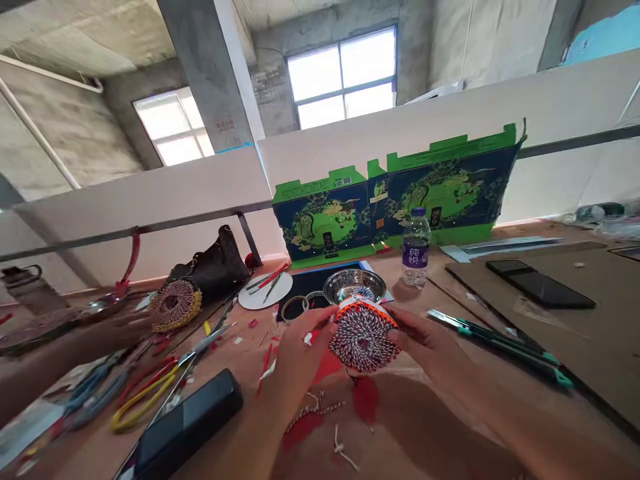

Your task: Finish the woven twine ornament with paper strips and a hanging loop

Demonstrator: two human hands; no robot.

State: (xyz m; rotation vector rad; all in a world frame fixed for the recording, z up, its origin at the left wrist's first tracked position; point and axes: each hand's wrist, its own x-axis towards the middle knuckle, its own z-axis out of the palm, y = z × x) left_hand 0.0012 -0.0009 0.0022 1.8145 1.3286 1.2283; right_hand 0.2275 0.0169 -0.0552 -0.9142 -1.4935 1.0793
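Observation:
A round woven cord piece, black, white and red with an orange rim, is held upright between both hands above the table. My left hand grips its left edge, fingers wrapped at the rim. On the opposite edge, my right hand holds it with thumb in front and fingers behind. A metal bowl stands just behind the piece. Loose bits of patterned cord lie on the table below my hands.
At left, another person's hand holds a pink and yellow woven disc. Around are a water bottle, a white plate with tools, a dark phone, a green-black cutter, scissors and a patterned cardboard panel.

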